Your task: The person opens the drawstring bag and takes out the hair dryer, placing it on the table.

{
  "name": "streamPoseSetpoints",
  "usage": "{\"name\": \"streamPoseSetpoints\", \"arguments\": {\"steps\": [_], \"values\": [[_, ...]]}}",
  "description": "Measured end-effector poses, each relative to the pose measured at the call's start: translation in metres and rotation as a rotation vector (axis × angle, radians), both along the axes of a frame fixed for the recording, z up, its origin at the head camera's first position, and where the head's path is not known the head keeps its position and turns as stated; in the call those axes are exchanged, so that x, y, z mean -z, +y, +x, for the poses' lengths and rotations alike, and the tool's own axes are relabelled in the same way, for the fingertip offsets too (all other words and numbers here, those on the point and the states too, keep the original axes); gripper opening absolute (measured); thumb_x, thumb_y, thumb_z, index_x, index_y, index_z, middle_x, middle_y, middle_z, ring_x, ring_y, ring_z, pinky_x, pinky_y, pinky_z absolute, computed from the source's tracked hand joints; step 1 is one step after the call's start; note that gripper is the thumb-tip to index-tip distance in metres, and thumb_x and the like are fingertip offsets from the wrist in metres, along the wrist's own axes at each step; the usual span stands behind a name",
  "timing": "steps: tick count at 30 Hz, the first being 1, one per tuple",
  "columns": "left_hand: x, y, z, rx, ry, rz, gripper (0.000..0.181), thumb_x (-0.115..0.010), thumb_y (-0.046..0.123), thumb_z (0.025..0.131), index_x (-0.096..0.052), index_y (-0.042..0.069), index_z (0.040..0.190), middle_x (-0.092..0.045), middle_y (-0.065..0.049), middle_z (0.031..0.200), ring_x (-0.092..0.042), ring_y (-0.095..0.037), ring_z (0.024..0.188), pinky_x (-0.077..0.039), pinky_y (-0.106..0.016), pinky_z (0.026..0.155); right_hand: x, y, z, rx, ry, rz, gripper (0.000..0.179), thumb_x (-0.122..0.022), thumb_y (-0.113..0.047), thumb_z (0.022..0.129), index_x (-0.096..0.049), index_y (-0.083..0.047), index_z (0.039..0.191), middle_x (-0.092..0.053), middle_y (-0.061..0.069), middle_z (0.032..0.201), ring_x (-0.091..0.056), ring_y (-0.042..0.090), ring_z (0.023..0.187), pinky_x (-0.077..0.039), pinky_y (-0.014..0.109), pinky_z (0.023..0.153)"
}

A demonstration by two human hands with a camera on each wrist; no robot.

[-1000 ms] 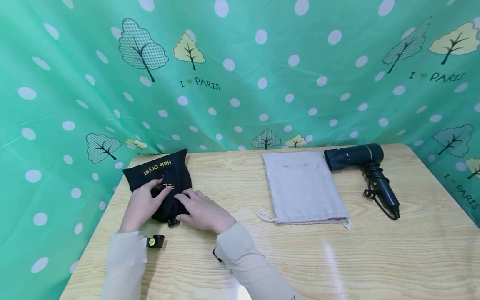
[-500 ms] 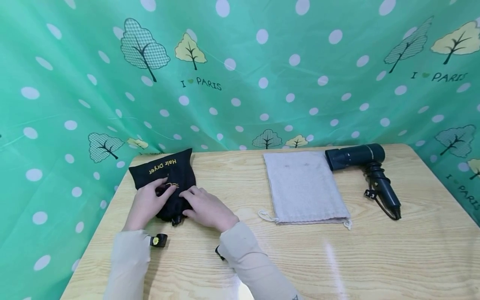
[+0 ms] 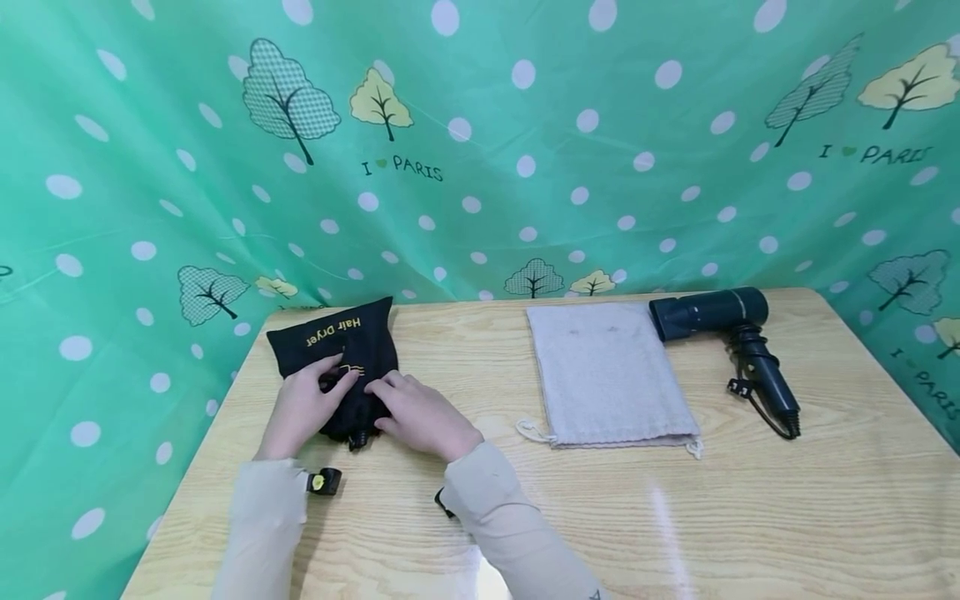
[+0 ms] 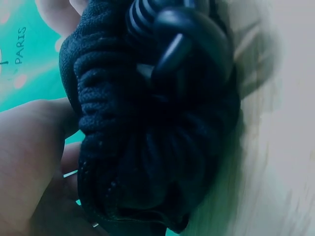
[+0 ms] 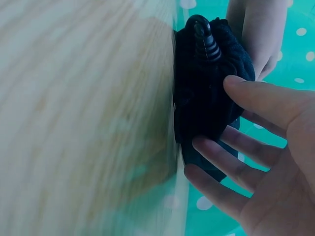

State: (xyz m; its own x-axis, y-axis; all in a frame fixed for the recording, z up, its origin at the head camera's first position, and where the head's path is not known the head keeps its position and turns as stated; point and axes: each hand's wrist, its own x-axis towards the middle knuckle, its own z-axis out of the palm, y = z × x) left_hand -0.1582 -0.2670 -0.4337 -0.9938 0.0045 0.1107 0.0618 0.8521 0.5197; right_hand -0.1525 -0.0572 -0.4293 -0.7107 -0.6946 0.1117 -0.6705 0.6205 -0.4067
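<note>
A black drawstring bag (image 3: 375, 354) lettered "Hair Dryer" lies on the left of the table. Its near end is gathered, and a black ribbed cord end (image 5: 206, 46) pokes out of the mouth. My left hand (image 3: 306, 404) grips the bag from the left, a fold of dark cloth between thumb and fingers. On the right side of the same bag, my right hand (image 3: 423, 417) touches the cloth with thumb and fingertips, its fingers fairly straight. In the left wrist view, the gathered mouth (image 4: 157, 142) surrounds a looped black cord (image 4: 192, 44). What fills the bag is hidden.
A flat grey drawstring bag (image 3: 611, 375) lies right of centre, its white cord ends loose. Beside it, a black hair dryer (image 3: 708, 312) rests with its cord wrapped round the handle. A green patterned curtain (image 3: 480, 150) hangs behind and at both sides of the wooden table (image 3: 712, 533).
The black bag and both hands have shifted slightly to the right. More of the cord end shows at the mouth. The grey bag and the hair dryer have stayed put.
</note>
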Motion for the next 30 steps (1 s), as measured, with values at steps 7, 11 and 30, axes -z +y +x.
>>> {"name": "streamPoseSetpoints", "arguments": {"steps": [7, 11, 30], "values": [[0.0, 0.007, 0.0, 0.018, 0.008, 0.006, 0.062, -0.057, 0.044, 0.099, -0.052, -0.001, 0.141, -0.064, -0.025, 0.125, -0.063, -0.042, 0.112, -0.05, -0.057, 0.094, 0.0, 0.006, -0.002, 0.006, -0.022, -0.02, 0.041, -0.063, -0.027, 0.098, -0.054, -0.016, 0.137, -0.056, 0.002, 0.13, -0.059, 0.016, 0.113, -0.05, 0.027, 0.095], [0.001, 0.01, -0.001, 0.028, 0.011, 0.014, 0.062, -0.057, 0.045, 0.099, -0.052, 0.001, 0.142, -0.065, -0.024, 0.126, -0.062, -0.042, 0.115, -0.049, -0.057, 0.096, 0.0, 0.01, -0.003, 0.002, -0.029, -0.023, 0.04, -0.064, -0.028, 0.098, -0.055, -0.016, 0.135, -0.057, 0.002, 0.128, -0.06, 0.014, 0.11, -0.051, 0.026, 0.093], [0.008, 0.025, -0.004, 0.072, -0.024, 0.027, 0.063, -0.054, 0.046, 0.1, -0.049, 0.003, 0.145, -0.061, -0.022, 0.132, -0.053, -0.041, 0.127, -0.042, -0.058, 0.105, -0.002, 0.026, -0.006, 0.02, -0.115, 0.001, 0.037, -0.065, -0.034, 0.097, -0.058, -0.013, 0.126, -0.058, 0.001, 0.12, -0.057, 0.01, 0.094, -0.05, 0.023, 0.086]]}}
